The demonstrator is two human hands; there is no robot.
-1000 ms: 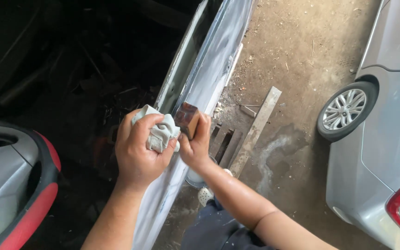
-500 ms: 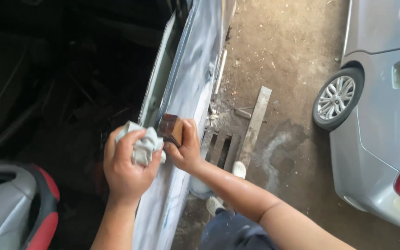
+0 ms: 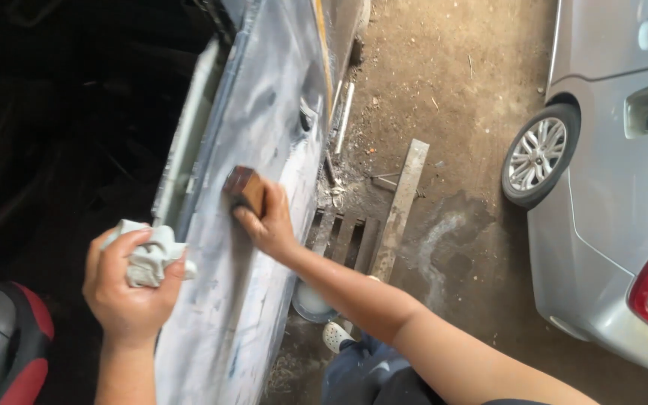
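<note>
Dirt floor, wooden plank, metal grate, silver car

We see no packages, labels, signs or screens here.

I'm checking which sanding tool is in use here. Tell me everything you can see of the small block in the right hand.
The block is small, roughly rectangular and reddish-brown, with a darker, worn-looking top edge; its material cannot be told. It lies flat against the dusty grey car panel, about midway up it. The right hand presses it from below, fingers over its lower half, so only the upper part shows. Its working face is hidden. The left hand and its rag are apart from it.
</note>
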